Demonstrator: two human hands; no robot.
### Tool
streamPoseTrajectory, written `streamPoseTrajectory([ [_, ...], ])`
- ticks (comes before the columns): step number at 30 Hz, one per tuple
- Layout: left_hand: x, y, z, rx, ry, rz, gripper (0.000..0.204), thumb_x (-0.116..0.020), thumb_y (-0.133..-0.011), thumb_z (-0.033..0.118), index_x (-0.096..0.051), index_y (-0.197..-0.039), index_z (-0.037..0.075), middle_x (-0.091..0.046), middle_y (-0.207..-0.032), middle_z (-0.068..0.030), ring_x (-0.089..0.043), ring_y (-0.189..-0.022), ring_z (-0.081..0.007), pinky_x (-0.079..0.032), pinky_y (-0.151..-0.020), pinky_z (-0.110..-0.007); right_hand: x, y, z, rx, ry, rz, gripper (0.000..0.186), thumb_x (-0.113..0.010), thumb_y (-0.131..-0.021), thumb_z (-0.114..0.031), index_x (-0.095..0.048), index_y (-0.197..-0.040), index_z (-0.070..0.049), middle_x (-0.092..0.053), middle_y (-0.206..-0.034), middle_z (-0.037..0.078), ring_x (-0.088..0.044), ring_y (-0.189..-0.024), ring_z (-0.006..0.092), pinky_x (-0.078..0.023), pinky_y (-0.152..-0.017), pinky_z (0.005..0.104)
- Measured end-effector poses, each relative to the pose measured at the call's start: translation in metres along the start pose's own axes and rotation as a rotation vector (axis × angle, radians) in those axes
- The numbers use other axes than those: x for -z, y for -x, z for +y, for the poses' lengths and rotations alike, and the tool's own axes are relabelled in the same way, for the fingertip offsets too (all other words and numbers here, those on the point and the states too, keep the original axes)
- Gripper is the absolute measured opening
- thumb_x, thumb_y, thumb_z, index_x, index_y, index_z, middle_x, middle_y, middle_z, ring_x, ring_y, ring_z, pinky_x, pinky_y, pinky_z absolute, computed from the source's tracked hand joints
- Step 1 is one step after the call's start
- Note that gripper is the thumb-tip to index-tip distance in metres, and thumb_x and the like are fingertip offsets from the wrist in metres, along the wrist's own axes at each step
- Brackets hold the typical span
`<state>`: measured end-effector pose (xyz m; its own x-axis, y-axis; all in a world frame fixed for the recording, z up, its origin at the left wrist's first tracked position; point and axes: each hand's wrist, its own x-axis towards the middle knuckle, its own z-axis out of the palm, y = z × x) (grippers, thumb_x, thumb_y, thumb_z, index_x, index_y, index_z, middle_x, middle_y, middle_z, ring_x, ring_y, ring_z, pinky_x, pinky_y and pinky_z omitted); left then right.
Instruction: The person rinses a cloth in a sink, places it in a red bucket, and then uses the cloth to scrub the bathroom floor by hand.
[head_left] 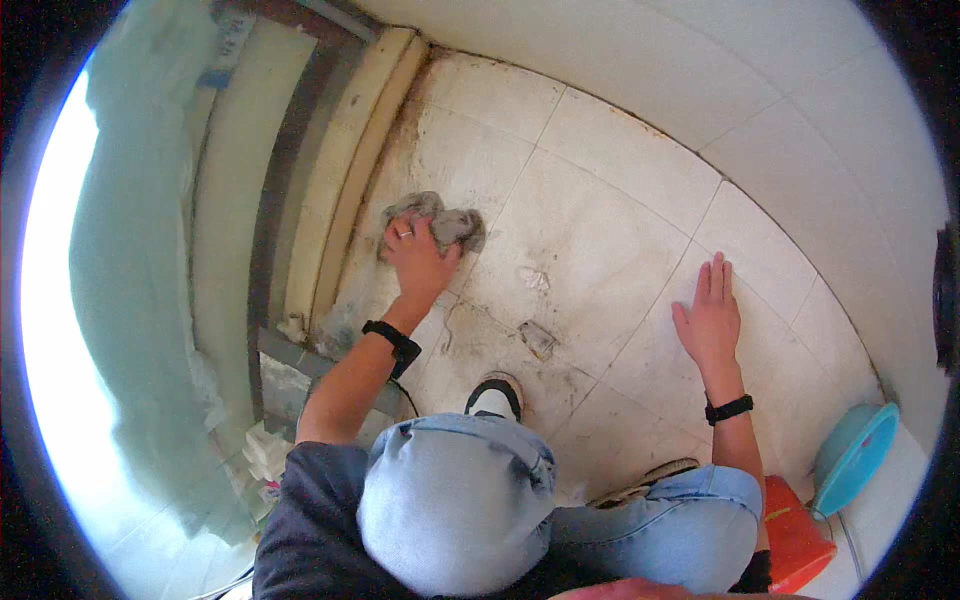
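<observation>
A bunched grey rag lies against the dirty tiled floor, close to the sill on the left. My left hand presses down on it, fingers bent over the cloth, and hides part of it. On the right, my right hand rests on the floor tiles with its fingers stretched out, holding nothing. Between the hands lie a small crumpled whitish scrap and a grey-brown scrap. Dark smears mark the tiles around them.
A pale sill runs along the left, and a white wall curves round the far right. A turquoise basin leans by the wall at lower right, near a red plastic container. My shoe stands near the scraps.
</observation>
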<state>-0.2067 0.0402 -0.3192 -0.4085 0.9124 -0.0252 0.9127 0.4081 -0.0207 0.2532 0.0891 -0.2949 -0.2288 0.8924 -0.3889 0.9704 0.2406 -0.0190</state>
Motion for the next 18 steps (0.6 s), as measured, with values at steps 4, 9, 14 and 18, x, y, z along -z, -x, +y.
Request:
streamPoseTrajectory([
  [4,0.004,-0.004,0.06,-0.428,0.221,-0.047,0.063,-0.084,-0.071,0.033,-0.059,-0.125,0.011,-0.045,-0.143,-0.0173,-0.032,-0.141,-0.0441,-0.031,-0.109,-0.064,0.001,-0.002,-0.004,0.004,0.001,-0.031,0.088,-0.072,-0.089,-0.038,-0.035,-0.151,0.011,-0.019,-0.166,0.026,-0.021,-0.154,0.0388,-0.031,-0.122,0.0417],
  [9,-0.005,-0.095,0.136,-0.632,0.209,-0.039,0.068,-0.085,-0.073,0.036,-0.057,-0.131,0.014,-0.043,-0.148,-0.015,-0.03,-0.144,-0.0432,-0.029,-0.112,-0.067,0.009,-0.008,-0.011,-0.03,-0.015,-0.072,0.089,-0.071,-0.089,-0.04,-0.034,-0.151,0.011,-0.018,-0.166,0.027,-0.021,-0.154,0.0395,-0.031,-0.122,0.0407],
  [14,-0.019,-0.188,0.123,-0.5,0.187,0.06,0.065,-0.08,-0.078,0.042,-0.057,-0.134,0.018,-0.042,-0.154,-0.0125,-0.032,-0.146,-0.0422,-0.035,-0.111,-0.064,0.011,-0.01,-0.013,-0.049,-0.006,-0.116,0.089,-0.071,-0.089,-0.042,-0.035,-0.151,0.011,-0.016,-0.167,0.026,-0.021,-0.154,0.0393,-0.033,-0.121,0.0401],
  [18,-0.026,-0.227,0.058,-0.558,0.116,0.153,0.069,-0.077,-0.08,0.047,-0.054,-0.136,0.014,-0.044,-0.149,-0.0159,-0.036,-0.142,-0.0406,-0.042,-0.108,-0.063,0.004,-0.008,-0.008,-0.024,-0.017,-0.005,0.086,-0.073,-0.087,-0.038,-0.037,-0.151,0.009,-0.02,-0.167,0.022,-0.025,-0.153,0.037,-0.046,-0.111,0.0391],
])
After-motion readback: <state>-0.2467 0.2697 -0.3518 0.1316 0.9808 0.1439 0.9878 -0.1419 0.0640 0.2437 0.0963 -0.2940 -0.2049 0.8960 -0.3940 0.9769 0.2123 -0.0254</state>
